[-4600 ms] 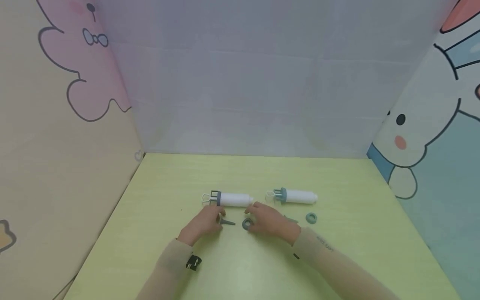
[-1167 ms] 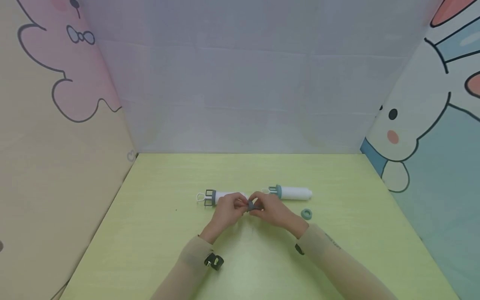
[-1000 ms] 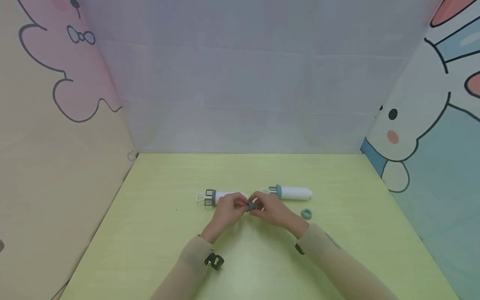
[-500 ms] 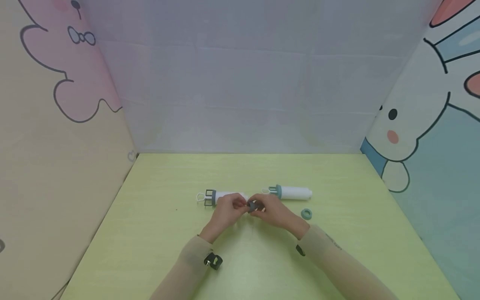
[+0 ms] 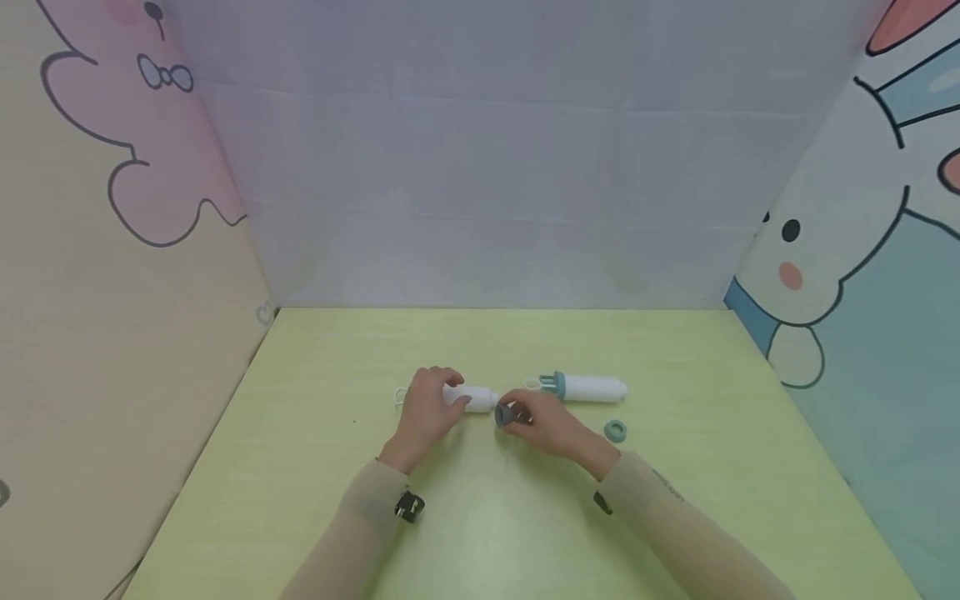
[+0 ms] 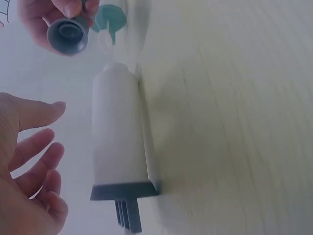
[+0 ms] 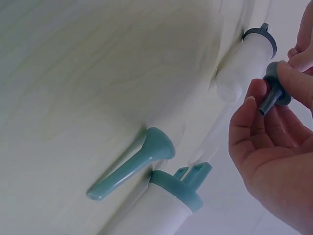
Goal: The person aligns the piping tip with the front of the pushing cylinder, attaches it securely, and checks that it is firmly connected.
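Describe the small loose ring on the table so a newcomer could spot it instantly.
Start at the yellow-green table and find the white tube with the teal collar right of the hands. Just in front of its right end lies the teal ring, flat, alone and untouched, unlike the grey cap the right hand pinches.

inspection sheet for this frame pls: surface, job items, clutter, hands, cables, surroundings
Surface: light green table, wood-grain finish.
Job's things: white tube with grey plunger lying flat; assembled grey nozzle and ring held just off its open end.
Clutter: second white tube with teal plunger, teal nozzle beside it, teal ring.
Grippers: left hand reaches over the grey-plunger tube, fingers relaxed, contact unclear; right hand pinches the nozzle assembly.
Cables: nothing seen.
Surroundings: cartoon panels left and right, plain panel behind.
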A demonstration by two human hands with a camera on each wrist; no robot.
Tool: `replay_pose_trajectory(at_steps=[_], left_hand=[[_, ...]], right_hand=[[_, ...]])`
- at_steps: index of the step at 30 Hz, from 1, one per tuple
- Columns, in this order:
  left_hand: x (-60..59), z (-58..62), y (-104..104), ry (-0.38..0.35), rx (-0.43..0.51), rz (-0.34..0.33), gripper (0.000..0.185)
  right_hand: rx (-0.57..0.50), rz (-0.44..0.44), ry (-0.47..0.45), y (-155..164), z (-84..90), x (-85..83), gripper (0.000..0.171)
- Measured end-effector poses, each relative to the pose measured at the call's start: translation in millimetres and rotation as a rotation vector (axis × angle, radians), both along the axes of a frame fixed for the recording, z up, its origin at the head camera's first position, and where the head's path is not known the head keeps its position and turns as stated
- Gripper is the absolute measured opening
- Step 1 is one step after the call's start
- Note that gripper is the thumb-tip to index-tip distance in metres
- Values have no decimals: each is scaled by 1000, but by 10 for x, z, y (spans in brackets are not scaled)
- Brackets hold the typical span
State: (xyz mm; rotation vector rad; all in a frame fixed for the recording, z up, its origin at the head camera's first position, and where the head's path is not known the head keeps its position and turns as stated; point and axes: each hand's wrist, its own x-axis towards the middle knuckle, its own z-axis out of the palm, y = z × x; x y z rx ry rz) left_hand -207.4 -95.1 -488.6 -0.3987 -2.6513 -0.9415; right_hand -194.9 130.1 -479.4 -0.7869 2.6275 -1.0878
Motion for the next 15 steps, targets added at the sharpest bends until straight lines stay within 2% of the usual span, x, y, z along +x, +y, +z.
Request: replay_pose_trajectory(at_steps=[3, 6, 9, 12, 15], left_hand=[[-64, -12, -107, 19, -156, 59, 43], [-115, -34, -207, -34, -264, 79, 59], [-144, -61, -274, -94, -262, 44, 66], [-171, -116, -301, -121, -257, 0, 68], [-191, -181, -305, -125, -274, -12, 66]], right_hand=[[16, -6, -1, 16, 5, -8, 30], [35, -3, 12, 30, 0, -20, 31], [47, 9, 23, 38, -13, -31, 30], [46, 15, 27, 43, -25, -34, 30], [52, 13, 29, 51, -35, -23, 30]])
